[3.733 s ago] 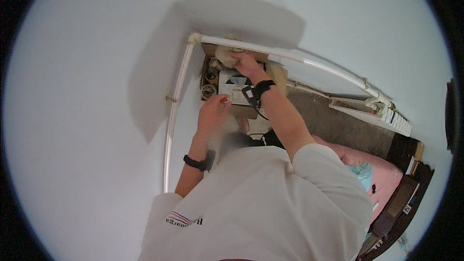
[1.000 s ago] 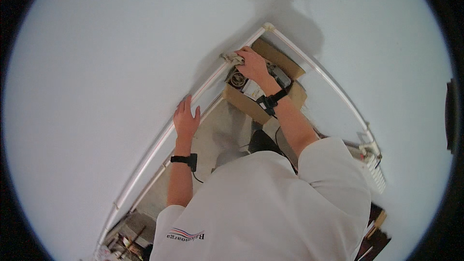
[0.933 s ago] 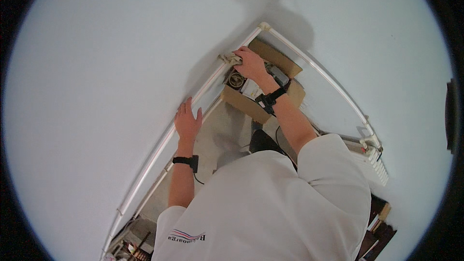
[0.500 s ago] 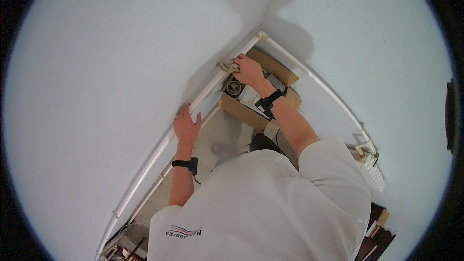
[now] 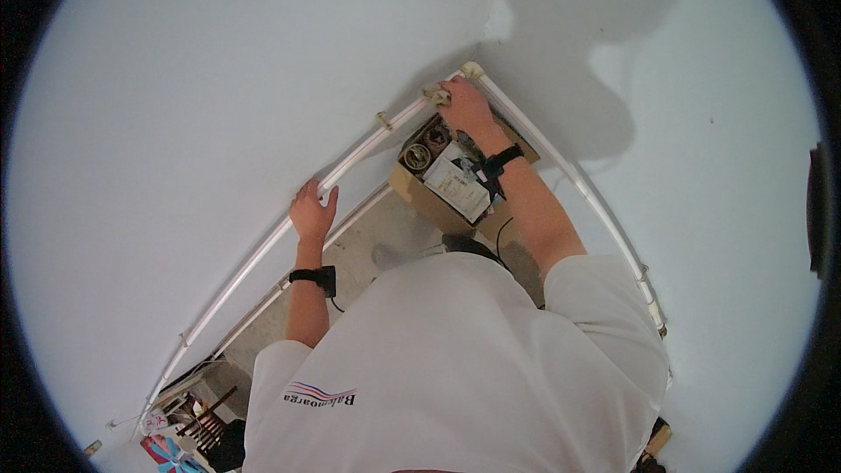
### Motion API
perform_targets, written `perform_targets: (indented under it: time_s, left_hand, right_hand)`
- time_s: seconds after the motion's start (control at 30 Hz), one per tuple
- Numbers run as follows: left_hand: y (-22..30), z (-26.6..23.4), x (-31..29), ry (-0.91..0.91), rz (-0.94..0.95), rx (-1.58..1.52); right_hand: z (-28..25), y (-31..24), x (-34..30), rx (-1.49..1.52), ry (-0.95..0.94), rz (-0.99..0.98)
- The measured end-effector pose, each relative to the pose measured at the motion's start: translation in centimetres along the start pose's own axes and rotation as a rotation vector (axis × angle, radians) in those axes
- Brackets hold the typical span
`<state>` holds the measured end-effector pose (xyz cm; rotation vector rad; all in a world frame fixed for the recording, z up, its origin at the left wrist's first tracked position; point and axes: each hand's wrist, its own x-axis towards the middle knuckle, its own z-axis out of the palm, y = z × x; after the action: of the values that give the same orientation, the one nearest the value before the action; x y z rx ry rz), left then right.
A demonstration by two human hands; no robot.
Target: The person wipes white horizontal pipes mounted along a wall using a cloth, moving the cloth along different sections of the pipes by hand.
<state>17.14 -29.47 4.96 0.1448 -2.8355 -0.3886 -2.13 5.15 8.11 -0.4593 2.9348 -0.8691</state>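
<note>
A white pipe (image 5: 357, 156) runs along the left wall up to an elbow fitting (image 5: 472, 70) in the corner. Close to that elbow, my right hand (image 5: 469, 109) presses a crumpled, dirty beige cloth (image 5: 435, 95) against the pipe, its fingers bent over the cloth. Lower down the same pipe rests my left hand (image 5: 311, 213), fingers laid along it and thumb apart, with nothing in it. Black bands with small dark boxes are strapped on both wrists.
Below the corner stands an open cardboard box (image 5: 431, 203) holding a tape roll (image 5: 417, 156), a white packet (image 5: 455, 182) and other items. A second white pipe (image 5: 561, 160) follows the right wall. A pipe clip (image 5: 384, 121) sits between my hands. At lower left are a dark chair (image 5: 210, 425) and clutter.
My right hand has slid with the cloth along the pipe toward the corner, uncovering a pipe clip. My left hand stays on the pipe. The view has shifted somewhat, showing more clutter at lower left.
</note>
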Motion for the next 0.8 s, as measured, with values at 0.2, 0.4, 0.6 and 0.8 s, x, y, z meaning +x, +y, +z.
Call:
perform_targets:
  time_s: [0.2,0.4,0.6,0.8]
  left_hand:
    - [0.6,-0.8,0.2,-0.115,-0.095,-0.009]
    - [0.9,-0.8,0.4,-0.089,-0.072,-0.015]
    - [1.2,-1.4,0.4,-0.039,-0.032,-0.004]
    - [0.7,-1.1,0.3,-0.158,-0.112,-0.009]
  right_hand:
    - [-3.7,0.0,2.5,-0.266,0.036,0.074]
    - [-3.9,2.5,4.6,-0.376,0.165,-0.073]
    - [-3.0,0.2,3.6,-0.445,0.136,-0.141]
    - [-0.6,-2.5,2.1,-0.377,0.025,-0.180]
